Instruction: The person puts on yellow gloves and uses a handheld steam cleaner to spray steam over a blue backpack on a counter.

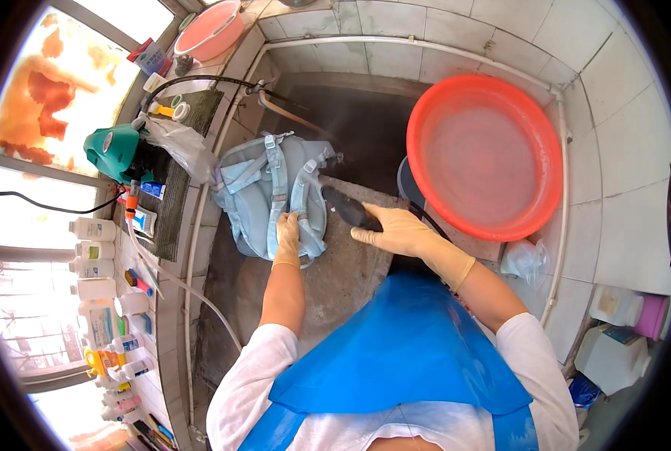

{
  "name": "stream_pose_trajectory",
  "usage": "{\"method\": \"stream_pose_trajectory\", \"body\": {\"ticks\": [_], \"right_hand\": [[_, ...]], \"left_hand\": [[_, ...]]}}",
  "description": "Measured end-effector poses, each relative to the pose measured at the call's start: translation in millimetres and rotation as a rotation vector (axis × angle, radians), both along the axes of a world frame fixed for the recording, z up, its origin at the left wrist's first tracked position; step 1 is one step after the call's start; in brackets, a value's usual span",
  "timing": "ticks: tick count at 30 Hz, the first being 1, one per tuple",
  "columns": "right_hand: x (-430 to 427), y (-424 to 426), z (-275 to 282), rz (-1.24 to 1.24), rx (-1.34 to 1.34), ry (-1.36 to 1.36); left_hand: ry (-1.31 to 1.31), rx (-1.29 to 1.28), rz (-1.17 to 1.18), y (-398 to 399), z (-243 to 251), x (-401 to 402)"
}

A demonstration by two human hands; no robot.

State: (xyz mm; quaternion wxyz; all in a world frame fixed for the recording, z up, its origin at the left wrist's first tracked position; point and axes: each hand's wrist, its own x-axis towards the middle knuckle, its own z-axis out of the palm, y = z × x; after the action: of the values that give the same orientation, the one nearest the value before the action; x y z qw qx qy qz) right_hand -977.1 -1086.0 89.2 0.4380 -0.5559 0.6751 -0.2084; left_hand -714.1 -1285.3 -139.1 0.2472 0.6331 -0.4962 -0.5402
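Note:
A light blue backpack (256, 197) lies on a stone slab (347, 270), its straps and buckles facing up. My left hand (287, 232), in a pale rubber glove, pinches one of its shoulder straps near the lower end. In my gloved right hand (392, 228) is a black spray gun (349, 208), its nozzle pointing left at the backpack. Fine spray or mist hangs in front of the nozzle. A black hose (430, 221) shows beside that hand; where it joins the gun is hidden.
A large red basin (485, 158) holding cloudy water stands at right, over a dark bucket (409, 180). Bottles (96, 251), brushes (138, 282) and a green container (113, 151) crowd the left ledge. A pale hose (192, 288) hangs down from it. White pipes (335, 40) line the tiled walls.

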Motion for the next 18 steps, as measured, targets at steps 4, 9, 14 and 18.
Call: {"method": "stream_pose_trajectory", "body": {"ticks": [4,9,14,18], "right_hand": [[0,0,6,-0.101,0.028,-0.072],[3,4,0,-0.010,-0.033,0.000],[-3,2,-17,-0.070,-0.076,0.020],[28,32,7,0.119,-0.083,0.072]], "left_hand": [[-0.123,-0.016,-0.006,-10,-4,3],[-0.172,-0.041,0.021,-7,-8,2],[-0.316,-0.556,-0.020,11,-4,2],[-0.666,-0.760,0.014,17,45,-8]]}}
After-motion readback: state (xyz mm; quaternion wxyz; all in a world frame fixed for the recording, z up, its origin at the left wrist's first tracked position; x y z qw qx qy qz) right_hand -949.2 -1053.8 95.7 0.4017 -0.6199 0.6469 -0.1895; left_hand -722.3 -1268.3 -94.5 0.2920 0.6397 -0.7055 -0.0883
